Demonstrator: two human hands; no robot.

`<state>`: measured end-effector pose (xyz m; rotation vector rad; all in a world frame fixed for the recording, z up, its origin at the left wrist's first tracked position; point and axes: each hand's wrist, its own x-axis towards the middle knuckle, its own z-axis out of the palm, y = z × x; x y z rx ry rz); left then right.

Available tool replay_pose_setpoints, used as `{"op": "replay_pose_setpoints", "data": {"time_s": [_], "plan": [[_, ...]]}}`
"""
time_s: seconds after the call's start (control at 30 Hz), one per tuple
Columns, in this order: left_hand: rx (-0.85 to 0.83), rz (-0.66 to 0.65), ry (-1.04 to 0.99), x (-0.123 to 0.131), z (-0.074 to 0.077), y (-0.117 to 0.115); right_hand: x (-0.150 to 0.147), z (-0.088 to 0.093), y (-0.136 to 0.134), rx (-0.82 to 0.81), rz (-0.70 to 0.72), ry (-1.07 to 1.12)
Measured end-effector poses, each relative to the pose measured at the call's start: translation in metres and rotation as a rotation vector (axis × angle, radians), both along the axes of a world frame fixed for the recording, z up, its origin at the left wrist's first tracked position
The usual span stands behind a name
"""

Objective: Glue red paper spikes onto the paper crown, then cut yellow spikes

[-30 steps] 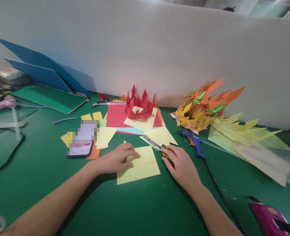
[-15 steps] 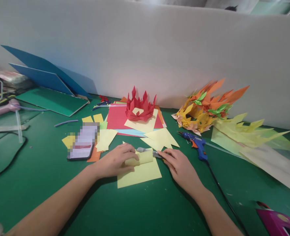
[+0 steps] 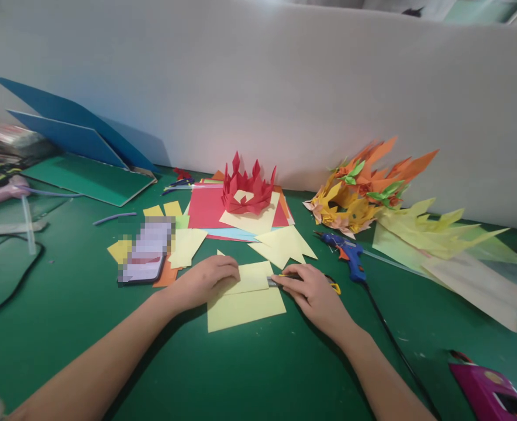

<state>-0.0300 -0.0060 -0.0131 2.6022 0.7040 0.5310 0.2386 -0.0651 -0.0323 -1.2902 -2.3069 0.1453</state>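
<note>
A pale yellow sheet (image 3: 247,311), its upper part folded over, lies on the green table. My left hand (image 3: 210,280) rests on the left end of the fold, fingers bent and pressed together on the paper. At the right end of the fold, my right hand (image 3: 309,291) is closed round a utility knife (image 3: 334,285) with a yellow and black handle. The grey blade is at the fold's right edge, partly under the folded layer. Part of the knife is hidden beneath the fingers.
A phone (image 3: 147,254) and paper scraps lie left. Behind stands a red paper crown (image 3: 247,190) on coloured sheets. To the right are a blue glue gun (image 3: 350,257) with its cord, an orange and yellow paper crown (image 3: 350,204) and a yellow paper strip (image 3: 425,231). A magenta object (image 3: 486,389) sits front right.
The blade has drawn back to the right, and the knife's yellow handle end now shows beyond my right hand. The folded layer lies flatter. The view has shifted slightly.
</note>
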Motion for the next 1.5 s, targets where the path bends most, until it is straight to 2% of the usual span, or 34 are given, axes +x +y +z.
{"op": "replay_pose_setpoints", "data": {"time_s": [0.33,0.57,0.87,1.17,1.5], "plan": [[-0.097,0.016,0.035,0.000,-0.001,0.002,0.009,-0.001,0.001,-0.001,0.057,0.044],[-0.060,0.007,0.055,0.002,0.001,0.001,0.011,0.003,0.003,-0.024,0.110,0.003],[-0.110,0.021,0.045,0.002,0.000,0.002,0.022,0.008,-0.003,-0.087,0.140,0.033],[-0.144,0.015,0.046,0.001,0.012,-0.002,0.010,0.008,-0.001,-0.079,0.137,-0.001],[-0.157,0.012,0.047,0.000,0.008,0.000,0.008,0.011,-0.002,-0.075,0.184,-0.007]]}}
